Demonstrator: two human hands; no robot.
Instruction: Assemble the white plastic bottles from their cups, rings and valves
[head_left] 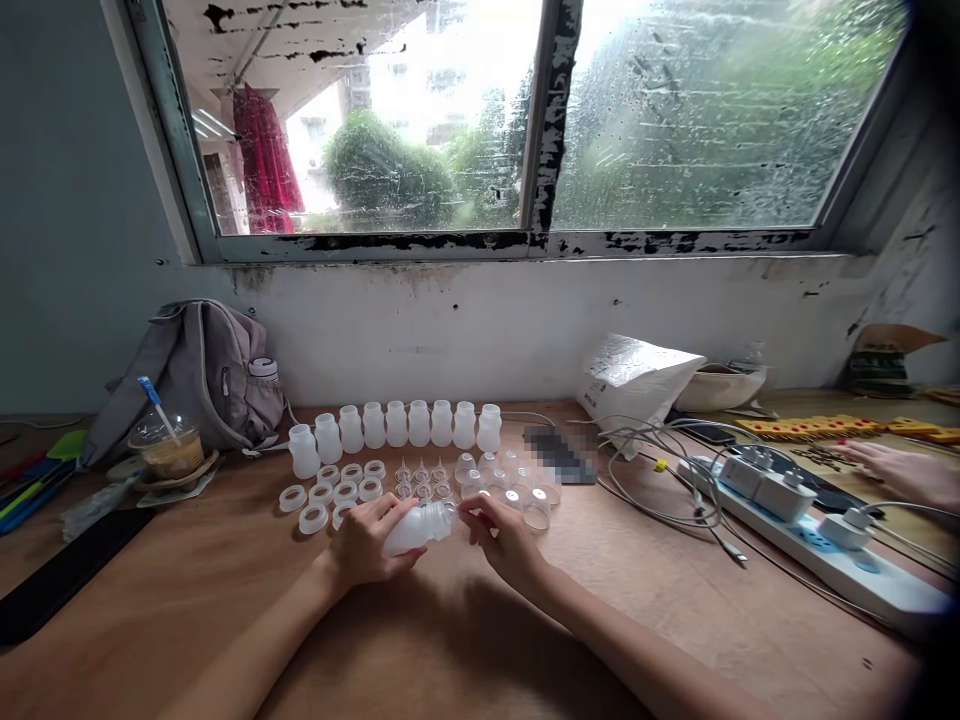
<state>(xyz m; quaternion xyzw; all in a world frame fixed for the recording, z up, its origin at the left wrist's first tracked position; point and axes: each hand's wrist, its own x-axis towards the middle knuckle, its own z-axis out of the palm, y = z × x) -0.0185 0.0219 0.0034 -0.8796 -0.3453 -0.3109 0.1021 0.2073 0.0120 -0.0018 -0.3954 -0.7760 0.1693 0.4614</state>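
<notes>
My left hand (pixel 371 540) is wrapped round a frosted baby bottle (pixel 412 530), tilted with its threaded neck toward the right. At that neck, my right hand (pixel 501 535) has its thumb and fingers pinched together; what they hold, if anything, is too small to make out. Beyond my hands stands a curved row of frosted bottles (pixel 397 424), upright with open tops. Several white collar rings (pixel 292 498) lie behind my left hand. Clear bottle nipples (pixel 421 473) stand in the middle, and clear dome caps (pixel 536 510) are grouped behind my right hand.
A white power strip (pixel 885 590) with chargers and tangled cables (pixel 675 470) lies right. Another person's hand (pixel 900 470) is at the far right. A white bag (pixel 634 385) stands by the wall. Left are a backpack (pixel 202 370), a drink cup (pixel 166 445) and a black slab (pixel 67 570).
</notes>
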